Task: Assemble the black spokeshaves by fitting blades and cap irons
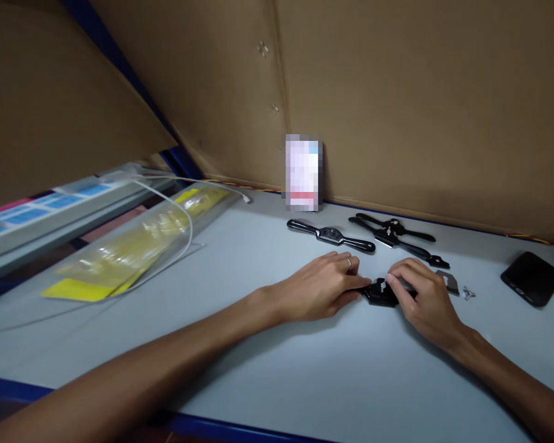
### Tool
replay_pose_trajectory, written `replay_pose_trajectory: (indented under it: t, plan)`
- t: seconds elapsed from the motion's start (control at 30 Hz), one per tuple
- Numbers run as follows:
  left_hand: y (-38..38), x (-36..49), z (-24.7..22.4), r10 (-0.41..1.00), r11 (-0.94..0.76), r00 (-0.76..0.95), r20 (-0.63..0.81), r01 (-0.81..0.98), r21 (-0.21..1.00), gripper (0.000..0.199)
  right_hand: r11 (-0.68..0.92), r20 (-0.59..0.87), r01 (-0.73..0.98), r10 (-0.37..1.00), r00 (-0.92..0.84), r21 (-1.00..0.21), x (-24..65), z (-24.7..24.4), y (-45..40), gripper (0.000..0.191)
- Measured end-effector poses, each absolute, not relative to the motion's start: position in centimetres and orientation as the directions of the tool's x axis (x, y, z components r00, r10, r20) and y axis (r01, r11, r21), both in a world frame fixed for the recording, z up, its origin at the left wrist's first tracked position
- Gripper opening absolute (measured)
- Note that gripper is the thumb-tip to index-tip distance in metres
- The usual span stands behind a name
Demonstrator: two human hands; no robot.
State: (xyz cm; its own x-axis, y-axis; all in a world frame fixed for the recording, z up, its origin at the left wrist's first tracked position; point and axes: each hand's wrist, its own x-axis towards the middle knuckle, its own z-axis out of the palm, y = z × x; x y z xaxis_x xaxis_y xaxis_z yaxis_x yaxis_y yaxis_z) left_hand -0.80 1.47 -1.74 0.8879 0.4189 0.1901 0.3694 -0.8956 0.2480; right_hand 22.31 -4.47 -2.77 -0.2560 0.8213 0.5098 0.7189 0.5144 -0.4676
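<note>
A black spokeshave [379, 299] lies low over the table between my two hands. The fingers of my left hand [325, 286] are closed on its left handle. My right hand [422, 295] pinches with thumb and forefinger at the small silver wing screw [383, 286] in the middle of the tool, and covers its right handle. Just beyond my right hand lie a flat grey blade [451, 283] and some loose silver wing screws [468, 293]. A small black cap plate [439, 261] rests behind them.
Behind my hands lie another black spokeshave [331, 235] and a crossed pair of them [390, 232]. A blurred-out upright phone [303, 173] leans on the cardboard wall [420, 111]. A black phone-like device [532, 279] lies right; a plastic bag [133, 246] and white cable [191, 231] lie left.
</note>
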Motion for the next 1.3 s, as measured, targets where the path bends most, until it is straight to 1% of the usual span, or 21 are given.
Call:
replay_pose_trajectory:
  t: [0.1,0.27,0.43,0.6,0.7,0.8,0.9,1.0,1.1,1.2,1.3]
  plan:
    - [1.44,-0.8,-1.7,0.418,-0.896,0.887,0.193,0.368,0.25,0.031,0.579,0.511,0.666,0.794,-0.329,-0.47,22.29,-2.68,-4.62,0.02]
    - [1.4,-0.76,-1.63,0.416,-0.898,0.892,0.178,0.371,0.236,0.031,0.642,0.562,0.653,0.736,-0.377,-0.402,22.32,-2.51,-4.71,0.024]
    - [1.43,-0.78,-1.65,0.413,-0.9,0.892,0.187,0.367,0.235,0.031,0.614,0.572,0.678,0.748,-0.336,-0.404,22.44,-2.97,-4.55,0.031]
    - [1.45,-0.76,-1.62,0.422,-0.893,0.888,0.182,0.371,0.255,0.031,0.558,0.584,0.732,0.765,-0.272,-0.39,22.7,-3.2,-4.34,0.023]
    - [1.41,-0.72,-1.57,0.424,-0.891,0.89,0.17,0.375,0.258,0.031,0.608,0.576,0.692,0.747,-0.333,-0.389,22.69,-2.91,-4.45,0.022]
    - [1.39,-0.72,-1.59,0.42,-0.895,0.891,0.174,0.373,0.245,0.03,0.658,0.566,0.639,0.724,-0.394,-0.398,22.6,-2.73,-4.6,0.026]
    - [1.43,-0.73,-1.65,0.414,-0.898,0.89,0.188,0.367,0.243,0.03,0.638,0.58,0.663,0.731,-0.36,-0.392,22.66,-2.88,-4.5,0.032]
    - [1.45,-0.74,-1.71,0.416,-0.897,0.89,0.185,0.368,0.246,0.03,0.602,0.611,0.708,0.731,-0.303,-0.369,22.81,-2.97,-4.32,0.031]
    - [1.43,-0.74,-1.72,0.416,-0.896,0.891,0.183,0.368,0.247,0.03,0.631,0.595,0.68,0.725,-0.347,-0.373,22.84,-2.76,-4.38,0.026]
    - [1.4,-0.74,-1.69,0.416,-0.897,0.891,0.185,0.368,0.245,0.03,0.67,0.567,0.634,0.715,-0.41,-0.387,22.74,-2.59,-4.57,0.029]
    - [1.42,-0.74,-1.68,0.414,-0.898,0.892,0.183,0.367,0.242,0.031,0.649,0.583,0.66,0.721,-0.375,-0.378,22.72,-2.8,-4.54,0.034]
